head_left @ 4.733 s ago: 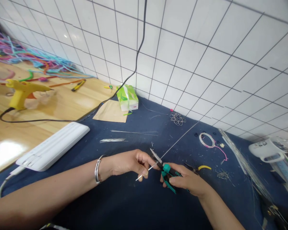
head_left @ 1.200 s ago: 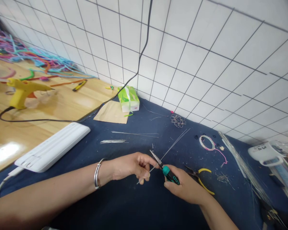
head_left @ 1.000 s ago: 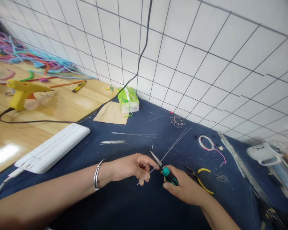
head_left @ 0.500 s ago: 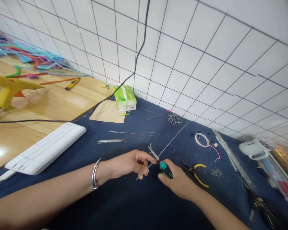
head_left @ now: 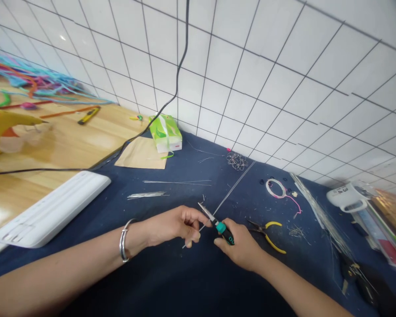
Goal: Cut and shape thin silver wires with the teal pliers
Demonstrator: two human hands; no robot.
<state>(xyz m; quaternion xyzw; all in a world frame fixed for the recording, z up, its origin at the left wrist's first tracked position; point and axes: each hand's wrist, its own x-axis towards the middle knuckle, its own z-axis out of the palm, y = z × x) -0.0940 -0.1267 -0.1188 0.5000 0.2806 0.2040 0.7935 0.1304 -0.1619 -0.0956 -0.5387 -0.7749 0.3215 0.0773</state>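
My left hand [head_left: 180, 225], with silver bangles at the wrist, pinches thin metal wires [head_left: 235, 186] between thumb and fingers. The wires slant from below those fingers up toward the wall. Closed around the green-and-black handle of a pair of long-nose pliers [head_left: 221, 227] is my right hand [head_left: 242, 246]. The pliers' jaws lie across the wires, close beside my left fingertips; whether they grip them I cannot tell. Left of the wires lie a bundle of short straight wires [head_left: 147, 194] and some longer single wires [head_left: 176, 182].
Yellow-handled pliers [head_left: 269, 235] and wire scraps [head_left: 297, 231] lie right of my hands. Farther back are a coiled wire piece [head_left: 237, 161], a tissue pack [head_left: 166, 134] and a white spool ring [head_left: 267, 187]. A power strip [head_left: 53, 207] is at left, a white mug [head_left: 346, 197] at right.
The whole view has shifted slightly, so most things sit a little farther left. Both hands keep nearly the same pose on the wires and pliers.
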